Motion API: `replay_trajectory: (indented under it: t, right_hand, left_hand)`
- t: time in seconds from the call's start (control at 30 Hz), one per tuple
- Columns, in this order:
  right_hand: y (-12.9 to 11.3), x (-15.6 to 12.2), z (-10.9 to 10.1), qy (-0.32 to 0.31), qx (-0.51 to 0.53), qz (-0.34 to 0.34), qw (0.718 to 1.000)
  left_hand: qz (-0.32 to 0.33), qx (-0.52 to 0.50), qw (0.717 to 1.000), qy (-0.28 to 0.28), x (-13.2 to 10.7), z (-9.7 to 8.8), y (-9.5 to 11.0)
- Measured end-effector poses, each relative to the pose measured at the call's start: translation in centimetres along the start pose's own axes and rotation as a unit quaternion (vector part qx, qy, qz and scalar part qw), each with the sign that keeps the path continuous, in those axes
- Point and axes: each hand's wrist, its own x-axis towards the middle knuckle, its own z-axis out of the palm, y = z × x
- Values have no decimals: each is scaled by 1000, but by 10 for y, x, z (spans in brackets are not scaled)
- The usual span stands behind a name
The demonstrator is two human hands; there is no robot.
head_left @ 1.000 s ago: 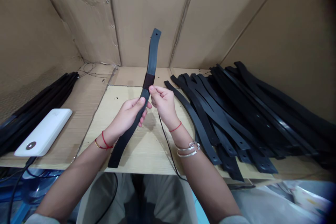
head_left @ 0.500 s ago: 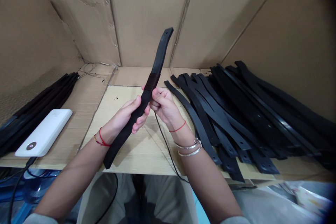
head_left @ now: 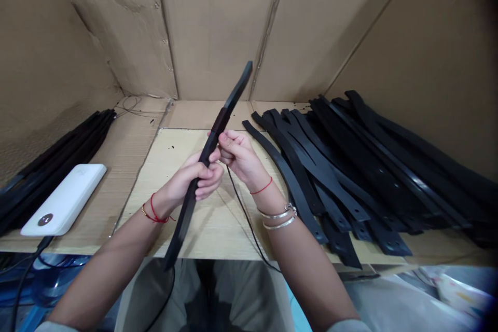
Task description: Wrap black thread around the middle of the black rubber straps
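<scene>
The person holds a long black strap [head_left: 202,171] up in front of them with both hands, tilted, its upper end leaning toward the far right and its lower end hanging down past the near edge of the board. The strap is turned nearly edge-on to the head camera. The left hand [head_left: 194,179] is closed around the strap, fingers curled across it, with the thumb on top. The right hand [head_left: 237,153] is narrowed into a pinch, thumb and fingers meeting at the strap just below a dark band [head_left: 220,121] wrapped around it. With the strap edge-on, the band's material is hard to make out, though it looks like brown leather. The strap is above a pale wooden board [head_left: 218,228], and a thin black cable [head_left: 243,212] runs across the board beneath the hands. A red string [head_left: 155,215] circles the left wrist, while the right wrist has a red string [head_left: 261,188] and two silver bangles [head_left: 278,218]. Just right of the hands lies a large pile of similar black straps [head_left: 342,176], some with punched holes. On the left are a bundle of thin black strips [head_left: 58,150] and a white power bank [head_left: 64,199]. Cardboard walls [head_left: 213,36] rise behind everything.
</scene>
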Motion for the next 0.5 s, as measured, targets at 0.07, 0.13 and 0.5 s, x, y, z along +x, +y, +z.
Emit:
replay_trajectory:
  t: [0.07, 0.13, 0.5]
  right_hand:
    - [-1, -1, 1, 9, -25, -1, 1000]
    - [-2, -1, 2, 27, -46, -9, 999]
    - [-3, -1, 1, 50, -16, -27, 998]
  left_hand:
    - [-20, -7, 999, -24, 0, -1, -1]
    - [-40, 34, 999, 3, 2, -3, -1]
    - [21, 138, 968, 207, 5, 0, -1]
